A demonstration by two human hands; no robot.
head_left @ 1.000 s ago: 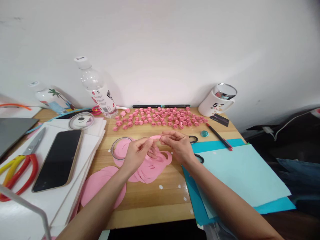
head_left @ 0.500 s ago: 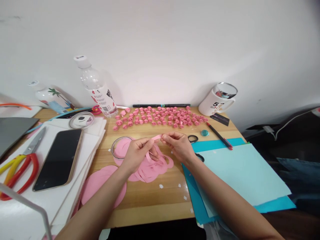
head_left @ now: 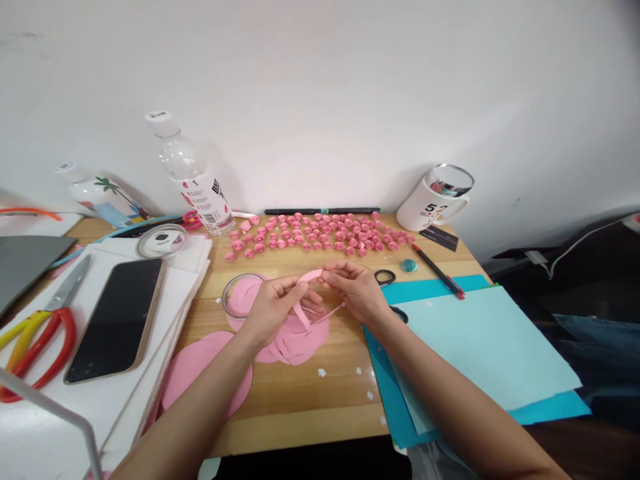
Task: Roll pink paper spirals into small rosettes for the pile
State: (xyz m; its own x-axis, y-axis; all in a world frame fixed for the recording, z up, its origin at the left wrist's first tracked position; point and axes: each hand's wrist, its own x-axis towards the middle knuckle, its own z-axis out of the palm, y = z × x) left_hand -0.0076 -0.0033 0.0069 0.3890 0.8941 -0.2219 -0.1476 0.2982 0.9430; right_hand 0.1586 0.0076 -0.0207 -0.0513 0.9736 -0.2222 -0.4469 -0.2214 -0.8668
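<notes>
A curved pink paper strip (head_left: 311, 275) is stretched between my two hands above the middle of the desk. My left hand (head_left: 274, 303) pinches it between thumb and fingers. The strip's upper end sits in the closed fingertips of my right hand (head_left: 356, 288). A loop of the strip hangs down between the hands. Below them lies a pile of cut pink paper pieces (head_left: 295, 347). A round ring-shaped holder (head_left: 225, 301) with pink paper discs showing inside it is beside my left hand. Larger pink discs (head_left: 187, 373) lie partly under my left forearm.
Rows of rolled pink paper roses (head_left: 313, 237) fill the back of the desk. A pen (head_left: 345, 211), a bottle (head_left: 200, 180) and a mug (head_left: 433, 200) stand or lie near the wall. Left are scissors (head_left: 37, 340) and a phone (head_left: 117, 320); right, light blue paper sheets (head_left: 490, 347).
More of the pink strip now shows between my hands, and its loop has shifted up and away from the pile. Both hands stay in nearly the same place.
</notes>
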